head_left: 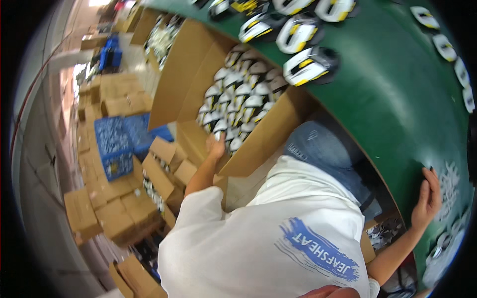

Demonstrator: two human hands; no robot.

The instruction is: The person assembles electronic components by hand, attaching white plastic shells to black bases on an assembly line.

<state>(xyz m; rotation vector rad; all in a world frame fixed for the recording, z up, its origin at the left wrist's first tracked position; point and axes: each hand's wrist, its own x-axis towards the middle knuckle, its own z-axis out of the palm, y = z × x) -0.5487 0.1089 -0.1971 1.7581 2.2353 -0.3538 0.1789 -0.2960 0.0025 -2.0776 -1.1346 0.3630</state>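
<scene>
To my left, a large cardboard box [276, 131] holds rows of white, black and yellow plastic housings [242, 89]. My left hand [215, 146] reaches over its near corner, fingers closed on a white housing [217, 135] at the end of the rows. My right hand [426, 198] rests on the green table [382, 124] with its fingers stretched out. A small dark spot shows at its fingertips, too small to make out. Right beside those fingers lies a scatter of small grey parts [449, 191].
More housings [310, 66] stand at the table's far edge, with a row of white pieces [443, 47] at right. Stacked cartons [119, 94], blue crates [113, 141] and an opened carton of parts [161, 174] fill the floor at left.
</scene>
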